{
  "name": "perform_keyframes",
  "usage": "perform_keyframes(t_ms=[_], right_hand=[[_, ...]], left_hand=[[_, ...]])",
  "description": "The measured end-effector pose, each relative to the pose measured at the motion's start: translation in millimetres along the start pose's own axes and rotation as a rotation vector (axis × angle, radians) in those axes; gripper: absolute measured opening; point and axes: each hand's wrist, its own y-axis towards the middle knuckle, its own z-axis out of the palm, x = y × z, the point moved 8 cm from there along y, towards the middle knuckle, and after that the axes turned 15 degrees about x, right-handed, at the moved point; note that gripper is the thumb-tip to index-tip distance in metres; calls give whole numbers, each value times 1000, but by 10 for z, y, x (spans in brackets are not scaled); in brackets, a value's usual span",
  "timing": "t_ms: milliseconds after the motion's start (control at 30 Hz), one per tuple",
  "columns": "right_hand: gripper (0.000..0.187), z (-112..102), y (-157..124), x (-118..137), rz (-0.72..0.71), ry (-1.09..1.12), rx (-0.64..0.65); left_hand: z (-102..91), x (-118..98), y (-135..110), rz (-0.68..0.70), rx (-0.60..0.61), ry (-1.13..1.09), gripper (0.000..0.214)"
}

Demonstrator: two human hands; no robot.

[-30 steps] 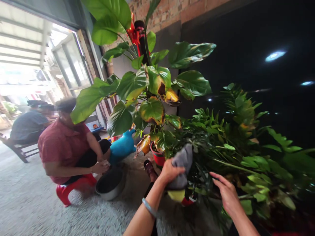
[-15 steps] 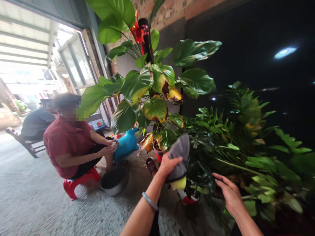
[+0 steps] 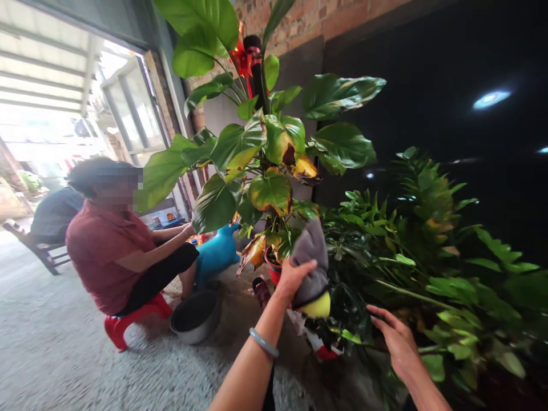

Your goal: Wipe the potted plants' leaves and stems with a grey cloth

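My left hand [image 3: 297,279] is closed around a grey cloth [image 3: 311,257] with a yellow underside. The cloth stands up above my fingers, in front of the dark leaves. My right hand [image 3: 396,339] has its fingers apart and holds nothing. It is beside a low leafy plant [image 3: 449,291]; whether a fingertip touches a dark leaf, I cannot tell. Beyond my left hand rises a tall potted plant [image 3: 272,191] with broad green leaves, some yellowed and brown at the edges. Its red pot [image 3: 274,271] is partly hidden by my hand.
At left a person [image 3: 113,245] in a red shirt sits on a red stool [image 3: 135,319], beside a blue inflated-looking object [image 3: 217,254]. A grey basin [image 3: 194,317] stands on the concrete floor. A white-and-red pot [image 3: 319,342] is below the cloth. A dark glossy panel [image 3: 428,74] backs the plants.
The cloth in my left hand has tilted, showing more yellow. My right hand has shifted slightly left with fingers spreading. The seated person's hands have moved up toward a large leaf.
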Motion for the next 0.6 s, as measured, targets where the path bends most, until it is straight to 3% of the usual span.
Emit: perform_keyframes(t_ms=[100,167,300,500,600], right_hand=[[29,-21,-19,74,-21,-28,-12],[29,-58,-20,86,-25,-47,-24],[37,-88,-14,22,6,-53,-23],[89,-242,-91,41,68,-164,-212],[97,-195,-299,176,-25,-208,-297]], left_hand=[[314,603,-290,-278,467,397,23],[330,903,-584,-413,595,468,23],[288,1013,-863,-490,574,243,31],[282,792,-717,-277,420,-256,44],[275,778,-674,-206,324,-368,45]])
